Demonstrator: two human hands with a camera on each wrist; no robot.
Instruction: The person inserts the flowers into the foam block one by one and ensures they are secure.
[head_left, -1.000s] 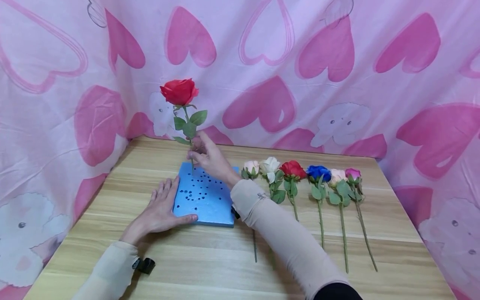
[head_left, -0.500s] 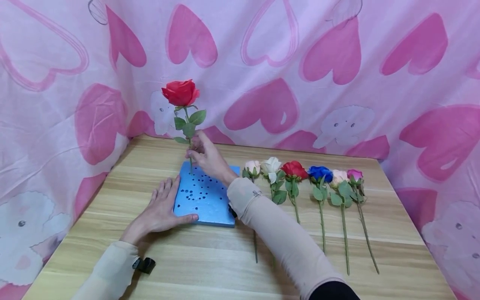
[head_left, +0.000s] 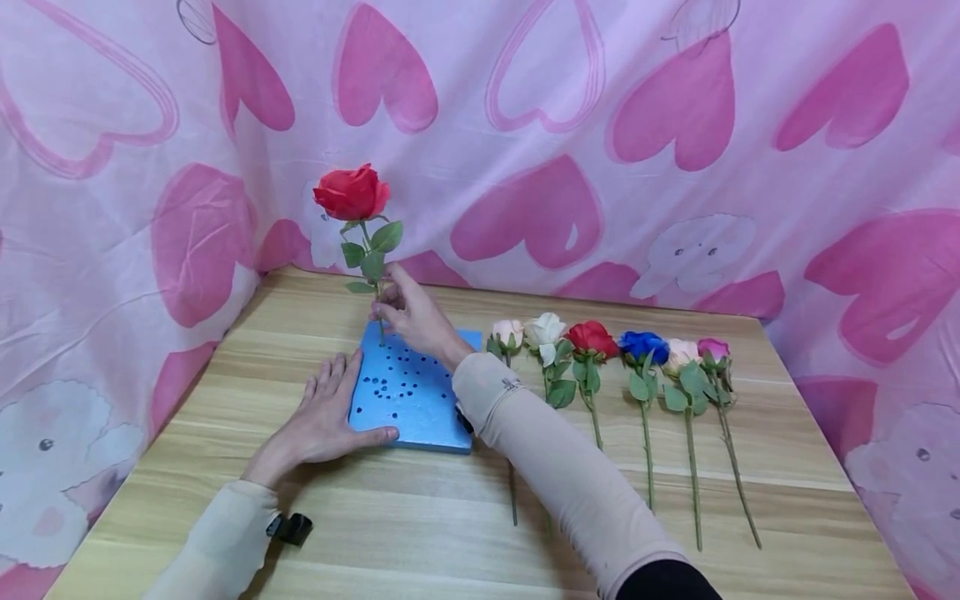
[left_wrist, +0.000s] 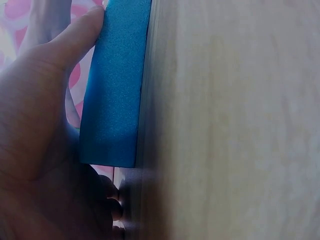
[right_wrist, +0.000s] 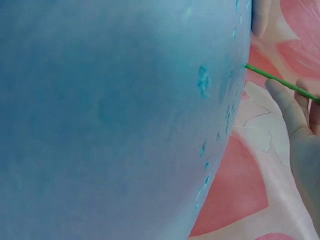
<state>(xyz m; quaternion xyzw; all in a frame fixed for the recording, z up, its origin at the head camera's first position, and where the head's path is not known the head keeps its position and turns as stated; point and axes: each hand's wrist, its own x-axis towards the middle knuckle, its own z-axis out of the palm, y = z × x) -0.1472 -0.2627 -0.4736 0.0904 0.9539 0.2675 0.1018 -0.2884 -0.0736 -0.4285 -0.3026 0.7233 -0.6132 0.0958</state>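
Note:
A red artificial rose (head_left: 352,193) stands almost upright over the far left part of a blue foam block (head_left: 427,421) dotted with several holes. My right hand (head_left: 422,321) pinches its green stem (right_wrist: 280,80) between thumb and fingers. In the right wrist view the stem's lower end meets the block's holed face; how deep it sits cannot be seen. My left hand (head_left: 322,417) lies along the block's left side with fingers stretched out, its thumb (left_wrist: 85,32) resting over the near edge.
To the right lie several artificial roses: pale pink (head_left: 507,334), white (head_left: 545,331), red (head_left: 592,339), blue (head_left: 643,347), another pale pink (head_left: 681,353) and magenta (head_left: 713,348). My right sleeve (head_left: 562,475) covers some stems. A heart-print curtain (head_left: 465,167) surrounds the wooden table (head_left: 405,533).
The red rose's bloom has tilted slightly left and down, and its stem sits a little lower at the block. My left hand keeps its place.

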